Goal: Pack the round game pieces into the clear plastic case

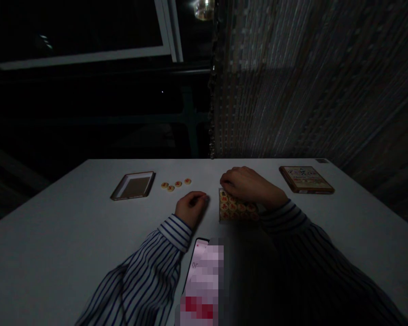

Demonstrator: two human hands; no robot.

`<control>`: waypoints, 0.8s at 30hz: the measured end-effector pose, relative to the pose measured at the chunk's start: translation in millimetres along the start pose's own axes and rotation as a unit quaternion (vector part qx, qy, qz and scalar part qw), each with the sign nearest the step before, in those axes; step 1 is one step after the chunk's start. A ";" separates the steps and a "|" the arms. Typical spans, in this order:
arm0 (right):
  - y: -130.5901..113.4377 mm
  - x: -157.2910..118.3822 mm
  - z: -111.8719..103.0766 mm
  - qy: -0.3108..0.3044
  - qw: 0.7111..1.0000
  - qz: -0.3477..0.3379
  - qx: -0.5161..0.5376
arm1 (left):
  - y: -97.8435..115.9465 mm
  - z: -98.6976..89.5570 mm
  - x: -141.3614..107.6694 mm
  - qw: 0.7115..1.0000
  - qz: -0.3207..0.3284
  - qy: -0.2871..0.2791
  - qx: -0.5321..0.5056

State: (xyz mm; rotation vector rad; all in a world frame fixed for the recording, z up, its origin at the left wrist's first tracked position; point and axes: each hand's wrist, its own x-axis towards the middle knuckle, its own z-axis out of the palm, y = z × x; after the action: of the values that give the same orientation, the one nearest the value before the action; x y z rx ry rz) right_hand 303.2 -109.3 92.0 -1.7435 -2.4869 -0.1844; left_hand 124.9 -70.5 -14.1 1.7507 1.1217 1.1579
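Note:
My right hand (243, 183) is over the far side of a small tray of Chinese chess pieces (233, 207), fingers curled down and pressed together. Its fingertips are hidden, so what they grip cannot be made out. The round, pale pieces lie in rows, most with red characters, one at the far left with a black one. Left of the tray, my left hand (191, 207) rests on the table with fingers curled towards the thumb and nothing visible in it. Beyond it, several loose Chinese chess pieces (178, 184) with red marks lie on the table.
An open shallow box part (134, 184) lies on the white table (71, 235) at the left. A flat box with a printed top (306, 179) is at the right. A lit phone (201, 258) lies near me. Behind the table hangs a string curtain (258, 90).

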 end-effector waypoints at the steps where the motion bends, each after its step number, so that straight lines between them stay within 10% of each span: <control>1: -0.8 -0.2 -1.4 0.004 1.000 0.000 0.002 | 0.9 -1.2 2.0 1.000 0.007 0.003 0.002; 24: 0.0 13.3 2.4 0.108 0.992 0.065 0.003 | -11.0 -44.9 77.5 0.967 0.061 -0.009 0.248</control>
State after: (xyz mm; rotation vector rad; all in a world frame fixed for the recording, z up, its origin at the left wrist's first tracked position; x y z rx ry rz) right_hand 298.6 -96.5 91.7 -1.7727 -2.2137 -0.3355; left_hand 95.9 10.7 12.7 2.2286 1.3944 0.9806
